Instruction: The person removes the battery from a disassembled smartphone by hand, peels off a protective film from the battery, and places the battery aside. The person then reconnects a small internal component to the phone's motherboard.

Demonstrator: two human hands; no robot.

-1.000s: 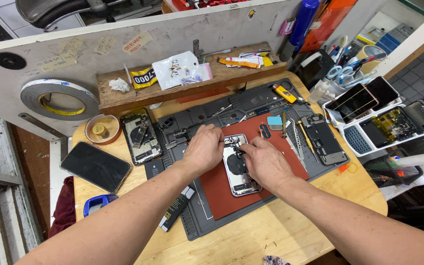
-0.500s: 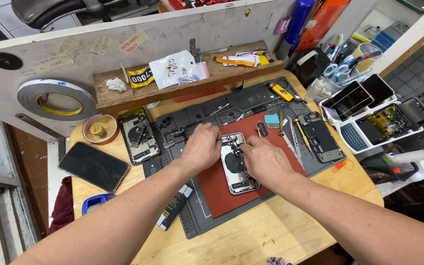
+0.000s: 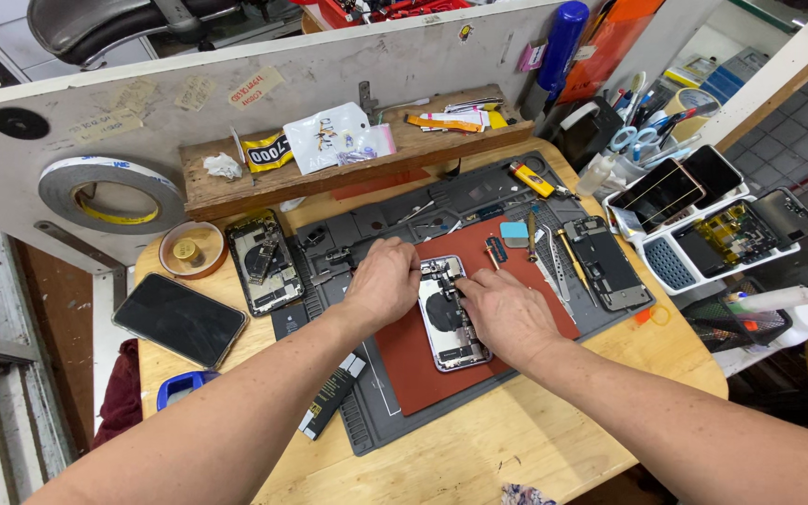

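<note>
An opened phone body (image 3: 449, 318) lies face down on a red mat (image 3: 413, 360), its inner parts showing. My left hand (image 3: 383, 281) rests on the phone's upper left edge, fingers curled over the top of it. My right hand (image 3: 507, 313) lies along its right side, fingertips pinched at the upper middle of the phone; whether they hold a small part or tool is hidden. Both hands touch the phone.
A grey work mat (image 3: 367, 421) lies under the red one on a wooden table (image 3: 479, 449). Another opened phone (image 3: 262, 262), a dark screen (image 3: 180, 320), a phone frame (image 3: 605, 262), tweezers (image 3: 554, 257), a tape roll (image 3: 109, 194) and a white tray of phones (image 3: 703, 229) surround it.
My hands have stayed on the phone; the right fingertips have shifted slightly toward its upper middle. The view has tilted a little.
</note>
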